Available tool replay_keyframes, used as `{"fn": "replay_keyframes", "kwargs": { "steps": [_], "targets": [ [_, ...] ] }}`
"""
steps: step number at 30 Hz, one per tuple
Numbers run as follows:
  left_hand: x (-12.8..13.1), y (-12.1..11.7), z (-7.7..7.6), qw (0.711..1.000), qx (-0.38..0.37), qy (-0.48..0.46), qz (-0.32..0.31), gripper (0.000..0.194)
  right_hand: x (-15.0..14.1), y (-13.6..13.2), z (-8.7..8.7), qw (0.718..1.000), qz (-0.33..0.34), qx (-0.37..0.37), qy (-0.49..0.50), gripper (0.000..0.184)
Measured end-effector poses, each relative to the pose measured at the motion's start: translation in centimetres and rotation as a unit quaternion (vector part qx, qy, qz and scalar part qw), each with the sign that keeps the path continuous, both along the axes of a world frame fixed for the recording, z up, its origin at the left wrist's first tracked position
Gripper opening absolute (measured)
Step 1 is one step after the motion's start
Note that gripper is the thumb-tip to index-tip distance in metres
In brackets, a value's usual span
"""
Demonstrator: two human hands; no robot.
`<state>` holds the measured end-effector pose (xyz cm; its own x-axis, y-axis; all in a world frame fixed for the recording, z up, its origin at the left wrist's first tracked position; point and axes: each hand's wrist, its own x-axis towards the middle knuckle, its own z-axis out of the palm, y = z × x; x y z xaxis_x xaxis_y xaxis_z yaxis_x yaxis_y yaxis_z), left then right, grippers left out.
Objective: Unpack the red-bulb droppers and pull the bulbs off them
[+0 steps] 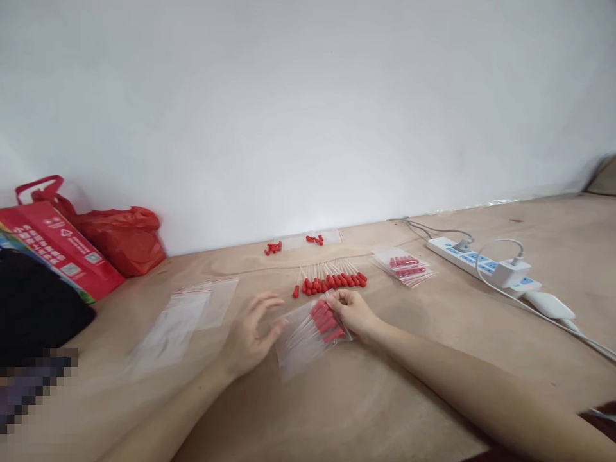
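Observation:
A clear zip bag [303,343] with several red-bulbed droppers in it lies in front of me, bulbs toward the right and thin clear tubes toward the left. My right hand [355,313] pinches its upper right edge between thumb and fingers. My left hand [253,335] is beside the bag's left edge, fingers apart and curved; whether the thumb touches the plastic I cannot tell. Just beyond the bag, a row of loose droppers [332,281] lies on the wooden table [409,404], bulbs toward me.
Flat clear bags [180,317] lie at left. Filled bags [404,266] are stacked at right, near a power strip [462,256] with plugs and a white cable [534,317]. Loose red bulbs [273,248] lie by the wall. Red bags [120,234] and black cloth [43,308] stand far left.

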<state>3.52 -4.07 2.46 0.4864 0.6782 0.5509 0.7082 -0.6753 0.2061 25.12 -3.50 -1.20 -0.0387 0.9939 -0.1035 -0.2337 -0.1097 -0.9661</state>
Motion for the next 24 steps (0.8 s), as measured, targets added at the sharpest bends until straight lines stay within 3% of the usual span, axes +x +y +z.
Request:
{"fn": "replay_keyframes", "kwargs": {
  "steps": [4, 7, 9, 16, 20, 24],
  "targets": [
    [2.6, -1.0, -0.6, 0.983, -0.134, 0.062, -0.111, 0.048, 0.7, -0.2, 0.4, 0.996, 0.080, -0.045, 0.007, 0.019],
    [3.2, -0.9, -1.0, 0.968, -0.193, 0.072, -0.142, 0.052, 2.3, -0.4, 1.1, 0.987, 0.138, -0.078, -0.014, 0.014],
    [3.0, -0.9, -1.3, 0.964, -0.213, 0.070, -0.143, 0.050, 3.3, -0.5, 1.3, 0.985, 0.140, -0.090, -0.040, 0.024],
    [1.9, -0.5, -0.8, 0.960, -0.238, 0.052, -0.140, 0.048, 2.7, -0.3, 0.8, 0.984, 0.127, -0.071, -0.103, 0.043],
    [3.3, 0.6, -0.3, 0.964, -0.217, 0.019, -0.155, 0.027, 1.6, -0.4, 0.5, 0.984, 0.118, -0.049, -0.122, 0.048],
    [5.3, 1.9, -0.8, 0.967, -0.181, 0.029, -0.179, 0.026, 1.4, -0.5, 0.1, 0.988, 0.124, -0.020, -0.095, 0.057]
  ]
}}
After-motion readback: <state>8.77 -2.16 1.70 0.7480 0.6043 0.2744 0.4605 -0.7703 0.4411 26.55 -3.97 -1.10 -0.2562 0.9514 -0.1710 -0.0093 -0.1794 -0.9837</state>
